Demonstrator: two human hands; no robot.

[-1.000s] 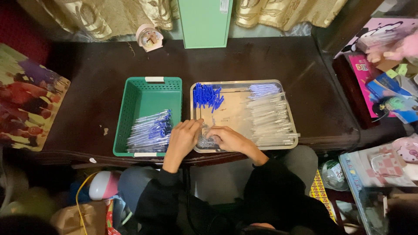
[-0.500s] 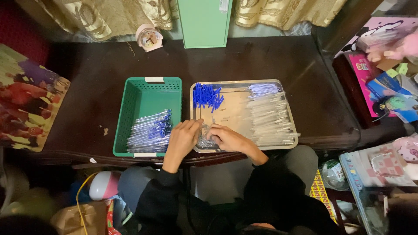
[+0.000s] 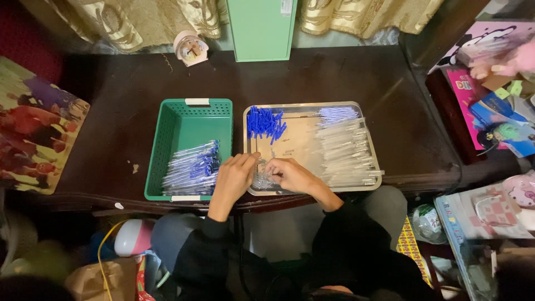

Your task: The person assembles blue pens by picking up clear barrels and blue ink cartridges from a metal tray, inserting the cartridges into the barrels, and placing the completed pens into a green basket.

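Nothing has moved: both hands' fingers (image 3: 252,161) pinch small parts (image 3: 262,179) in the metal tray (image 3: 301,134).

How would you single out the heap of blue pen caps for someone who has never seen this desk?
On the dark wooden desk, find the metal tray right of the green basket. The blue pen caps sit in its far left corner, short and solid blue beside long clear barrels.
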